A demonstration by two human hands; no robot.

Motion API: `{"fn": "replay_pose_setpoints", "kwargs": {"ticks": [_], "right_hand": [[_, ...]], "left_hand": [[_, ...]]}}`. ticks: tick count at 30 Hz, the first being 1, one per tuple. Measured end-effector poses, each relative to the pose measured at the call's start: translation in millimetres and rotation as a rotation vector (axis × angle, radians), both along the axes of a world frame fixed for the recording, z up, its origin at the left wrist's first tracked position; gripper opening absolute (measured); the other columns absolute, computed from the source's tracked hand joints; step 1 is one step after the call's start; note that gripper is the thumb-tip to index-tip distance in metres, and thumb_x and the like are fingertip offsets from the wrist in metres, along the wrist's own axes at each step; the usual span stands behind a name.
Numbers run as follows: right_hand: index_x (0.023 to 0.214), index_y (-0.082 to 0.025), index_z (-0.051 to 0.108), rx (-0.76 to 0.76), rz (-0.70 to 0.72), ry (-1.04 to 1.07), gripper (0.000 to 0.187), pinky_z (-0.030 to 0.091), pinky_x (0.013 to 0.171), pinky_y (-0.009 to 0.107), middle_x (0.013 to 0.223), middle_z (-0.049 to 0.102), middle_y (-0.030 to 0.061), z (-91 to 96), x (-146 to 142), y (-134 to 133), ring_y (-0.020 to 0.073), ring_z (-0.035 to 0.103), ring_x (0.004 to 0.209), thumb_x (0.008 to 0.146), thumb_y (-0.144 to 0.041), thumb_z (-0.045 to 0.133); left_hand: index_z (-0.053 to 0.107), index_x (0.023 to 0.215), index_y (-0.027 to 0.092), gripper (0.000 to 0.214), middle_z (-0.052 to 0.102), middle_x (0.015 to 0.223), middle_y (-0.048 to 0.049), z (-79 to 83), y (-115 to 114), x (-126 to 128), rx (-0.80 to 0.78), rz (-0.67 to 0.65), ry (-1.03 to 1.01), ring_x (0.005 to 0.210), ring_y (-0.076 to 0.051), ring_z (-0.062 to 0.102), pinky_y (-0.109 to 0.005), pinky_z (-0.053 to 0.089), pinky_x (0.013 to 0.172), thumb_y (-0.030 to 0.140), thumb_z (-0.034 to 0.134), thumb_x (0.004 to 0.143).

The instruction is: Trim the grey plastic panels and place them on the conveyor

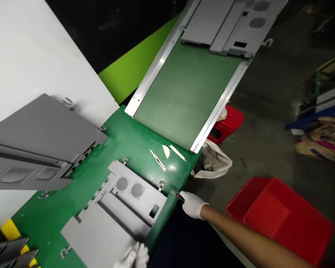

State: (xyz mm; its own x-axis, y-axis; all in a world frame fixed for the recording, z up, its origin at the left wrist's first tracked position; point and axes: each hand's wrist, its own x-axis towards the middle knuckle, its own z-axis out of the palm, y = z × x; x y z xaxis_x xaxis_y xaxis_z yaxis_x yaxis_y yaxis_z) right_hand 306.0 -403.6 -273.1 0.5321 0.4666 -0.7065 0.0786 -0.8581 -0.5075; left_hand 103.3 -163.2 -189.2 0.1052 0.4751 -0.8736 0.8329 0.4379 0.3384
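Observation:
A grey plastic panel (111, 219) with two round grilles, a square opening and curved hooks at its edges lies on the green table (128, 143). My left hand (132, 257), in a white glove, is at the panel's near edge, fingers bent around it; the bottom of the frame cuts the hand off. My right hand (194, 205), also gloved, is closed around nippers (178, 195) with a dark and red handle. Their metal tip points at the hook (161, 186) on the panel's right corner, a little apart from it.
Another grey panel (44, 130) leans against the white wall at left. A conveyor (187, 93) carries a further panel (226, 26). A box cutter (158, 160) and pale scraps (166, 151) lie on the table. A sack (219, 163) and a red bin (281, 216) stand at right.

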Motion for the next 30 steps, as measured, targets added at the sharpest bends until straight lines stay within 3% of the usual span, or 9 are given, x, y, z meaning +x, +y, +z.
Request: {"fn": "replay_pose_setpoints", "kwargs": {"ticks": [5,9,16,24,28,30], "right_hand": [[0.105,-0.019,0.064,0.031,0.057,-0.037,0.026,0.04,0.075,0.03,0.11,0.068,0.0105,5.9,-3.8,16.7,0.0228,0.065,0.095,0.081,-0.017,0.055],[0.107,-0.02,0.064,0.041,0.097,-0.055,0.027,0.04,0.075,0.032,0.111,0.067,0.0102,2.9,0.8,23.0,0.0241,0.065,0.097,0.082,-0.021,0.056],[0.1,-0.022,0.063,0.068,0.131,-0.103,0.02,0.039,0.069,0.031,0.104,0.066,0.0075,2.3,7.6,18.1,0.023,0.065,0.093,0.082,-0.024,0.054],[0.106,-0.02,0.062,-0.036,0.189,-0.104,0.023,0.046,0.074,0.035,0.103,0.071,0.0108,12.0,15.1,38.5,0.0274,0.07,0.093,0.087,-0.028,0.053],[0.11,-0.016,0.063,-0.113,0.179,-0.052,0.026,0.05,0.078,0.04,0.105,0.073,0.016,8.4,16.2,42.9,0.0319,0.072,0.095,0.088,-0.025,0.053],[0.109,-0.016,0.064,-0.146,0.161,-0.007,0.025,0.051,0.078,0.039,0.105,0.074,0.016,7.0,15.9,43.6,0.0321,0.072,0.096,0.086,-0.022,0.055]], "left_hand": [[0.075,0.093,0.02,0.039,0.075,0.097,-0.0053,-20.1,28.7,74.1,0.28,-0.457,-0.2,0.104,-0.03,0.066,-0.039,0.048,0.1,0.054,0.076,0.074],[0.068,0.08,0.019,0.044,0.065,0.073,-0.0005,-42.1,38.1,112.4,0.401,-0.574,-0.104,0.078,-0.022,0.058,-0.033,0.046,0.077,0.063,0.066,0.078],[0.063,0.073,0.019,0.042,0.056,0.066,0.0027,-53.3,39.6,113.5,0.415,-0.604,-0.073,0.067,-0.016,0.048,-0.029,0.039,0.067,0.06,0.066,0.081],[0.059,0.068,0.021,0.04,0.054,0.062,0.0032,-54.7,43.4,114.4,0.413,-0.638,-0.073,0.064,-0.016,0.048,-0.028,0.038,0.064,0.058,0.064,0.082],[0.057,0.065,0.022,0.042,0.054,0.057,0.0025,-49.6,44.7,129.5,0.442,-0.857,-0.019,0.061,-0.017,0.051,-0.029,0.04,0.065,0.057,0.059,0.087],[0.058,0.066,0.022,0.041,0.059,0.061,0.0004,-48.4,43.0,146.8,0.542,-0.979,-0.095,0.063,-0.018,0.055,-0.03,0.041,0.066,0.056,0.057,0.09]]}}
